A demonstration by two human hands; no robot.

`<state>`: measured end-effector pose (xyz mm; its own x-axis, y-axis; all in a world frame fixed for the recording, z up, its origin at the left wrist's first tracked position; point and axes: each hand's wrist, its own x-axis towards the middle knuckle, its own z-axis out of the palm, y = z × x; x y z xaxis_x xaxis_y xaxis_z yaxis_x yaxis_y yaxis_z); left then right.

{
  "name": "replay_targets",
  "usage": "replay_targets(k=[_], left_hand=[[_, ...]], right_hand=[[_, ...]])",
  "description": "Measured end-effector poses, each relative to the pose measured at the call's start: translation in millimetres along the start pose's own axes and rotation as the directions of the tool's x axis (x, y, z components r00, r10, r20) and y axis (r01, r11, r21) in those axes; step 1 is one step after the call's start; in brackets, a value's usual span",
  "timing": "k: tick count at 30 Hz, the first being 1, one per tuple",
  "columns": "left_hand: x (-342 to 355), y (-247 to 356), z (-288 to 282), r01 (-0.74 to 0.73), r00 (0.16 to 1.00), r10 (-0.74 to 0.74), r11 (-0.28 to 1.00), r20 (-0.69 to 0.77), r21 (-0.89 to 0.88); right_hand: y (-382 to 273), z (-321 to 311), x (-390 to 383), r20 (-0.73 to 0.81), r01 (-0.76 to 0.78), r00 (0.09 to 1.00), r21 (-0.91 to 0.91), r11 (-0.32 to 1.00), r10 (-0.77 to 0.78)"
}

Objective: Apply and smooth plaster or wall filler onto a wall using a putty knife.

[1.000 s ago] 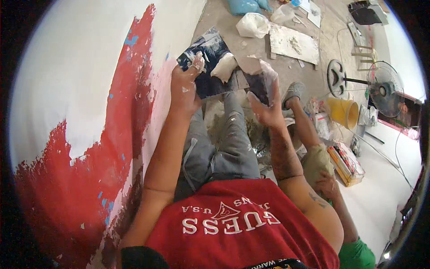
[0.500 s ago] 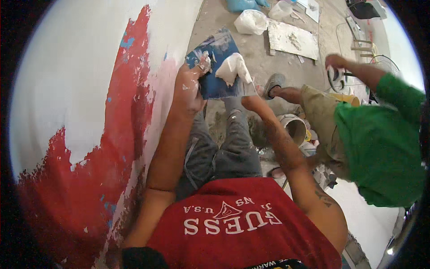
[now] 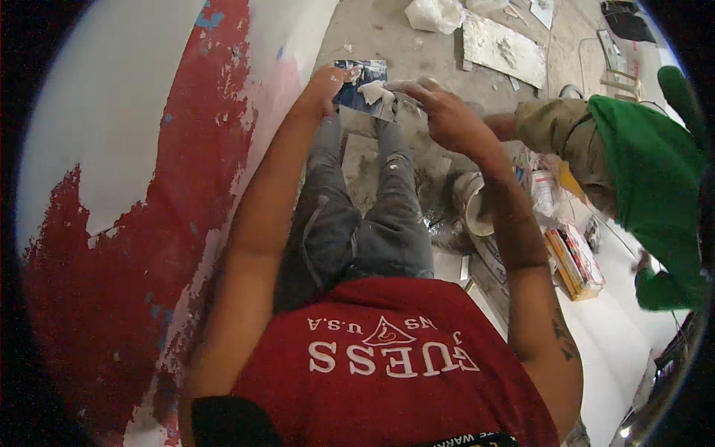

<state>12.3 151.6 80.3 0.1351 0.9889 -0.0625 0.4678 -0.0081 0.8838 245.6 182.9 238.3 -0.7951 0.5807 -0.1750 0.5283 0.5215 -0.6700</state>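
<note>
My left hand (image 3: 325, 91) grips a dark blue flat board (image 3: 350, 100) up over my legs, white smears on its face and on my fingers. A lump of white paste (image 3: 372, 92) sits on the board. My right hand (image 3: 450, 119) is closed on a putty-smeared spreader (image 3: 402, 87) at the board's right side; my fingers hide much of the tool. The painted wall (image 3: 205, 134) beside me on the left is white with ragged red, pink and blue patches.
A co-worker in a green shirt (image 3: 637, 171) is close on my right. Ahead on the concrete floor lie a white plastic bag (image 3: 436, 15) and a smeared white panel (image 3: 503, 48). A bucket (image 3: 471, 201) and boxes (image 3: 573, 261) lie right of my legs.
Both hands have moved farther up the picture with the board, which now looks smaller. My right arm is raised higher. The co-worker has risen into the right side and moved farther up.
</note>
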Motion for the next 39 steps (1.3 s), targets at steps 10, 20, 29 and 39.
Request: replay_targets(k=[10, 20, 29, 39], left_hand=[[9.9, -26.4, 17.6, 0.329, 0.944, -0.316, 0.877, 0.095, -0.349], [11.7, 24.0, 16.1, 0.673, 0.739, -0.625, 0.661, 0.253, -0.333], [-107.6, -71.9, 24.8, 0.027, 0.898, -0.211, 0.903, -0.387, -0.429], [-213.8, -59.3, 43.9, 0.499, 0.836, -0.478, 0.867, -0.268, 0.009]], right_hand=[[0.2, 30.8, 9.2, 0.08, -0.092, 0.991, -0.178, 0.98, 0.107], [-15.7, 19.2, -13.0, 0.295, -0.007, 0.955, -0.052, 0.999, 0.022], [13.0, 12.0, -14.9, 0.098, -0.111, 0.994, 0.915, 0.387, 0.053], [188.7, 169.8, 125.7, -0.153, 0.145, 0.946, 0.988, 0.049, 0.287]])
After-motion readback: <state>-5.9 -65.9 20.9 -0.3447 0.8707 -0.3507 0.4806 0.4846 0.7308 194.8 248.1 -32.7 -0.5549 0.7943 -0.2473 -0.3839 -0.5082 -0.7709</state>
